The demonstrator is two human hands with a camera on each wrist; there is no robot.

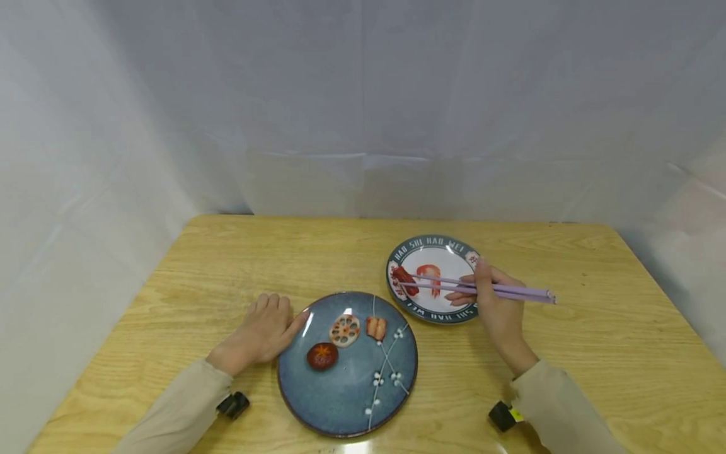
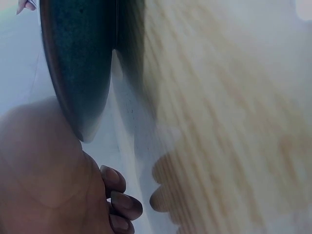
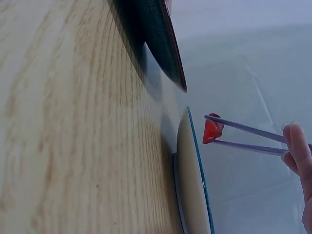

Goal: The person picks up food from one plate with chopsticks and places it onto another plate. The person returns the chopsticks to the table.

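Note:
In the head view the right hand [image 1: 499, 309] grips purple chopsticks [image 1: 510, 291], whose tips are at a dark red food piece [image 1: 405, 281] over the left part of the white plate with a dark rim [image 1: 437, 317]. The right wrist view shows a red piece [image 3: 212, 129] between the chopstick tips, above the plate's edge [image 3: 192, 170]. A shrimp-like piece [image 1: 429, 277] lies on that plate. The left hand [image 1: 263, 332] rests beside the large blue plate [image 1: 334, 403], its thumb on the rim, the other fingers loosely bent.
On the blue plate are a lotus root slice [image 1: 345, 331], a brown mushroom cap [image 1: 322, 356] and a small meat-like piece [image 1: 376, 328]. The plates stand close together on a wooden table [image 1: 272, 252]. Pale sheeting [image 1: 363, 113] hangs behind and at both sides.

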